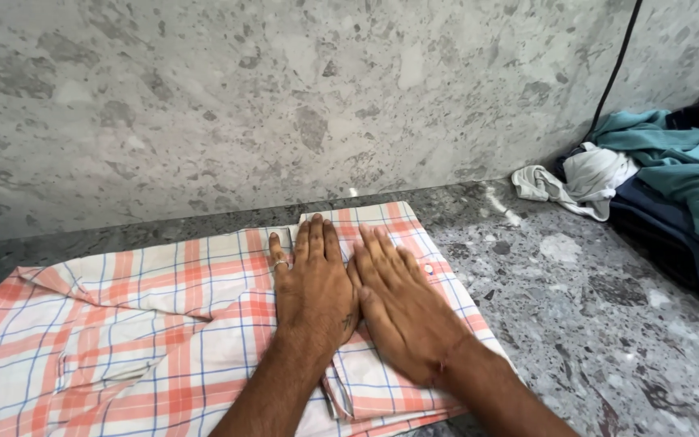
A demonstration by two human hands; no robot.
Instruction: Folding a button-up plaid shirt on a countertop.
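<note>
Checked cotton, orange and white with thin blue lines, covers the near left of the bench (592, 324): a shirt (123, 324) lying flat, its right portion folded over into a narrower panel. Both forearms enter from the bottom edge and angle up onto that panel. Left hand (311, 283) rests palm down, fingers straight and close together, a ring on one finger; it grips nothing and presses flat on the cloth. Right hand (402, 303) lies just beside it, also palm down with fingers extended and slightly angled left, touching the left hand along the thumb side; it too holds nothing. A small white button (428, 269) shows at the right hand's fingertips. Bench surface is grey speckled stone, smooth. Further right, a heap of clothes (665, 186) in teal, white and dark blue lies bunched in the corner. Behind, a pale mottled stone wall (285, 97) rises.
</note>
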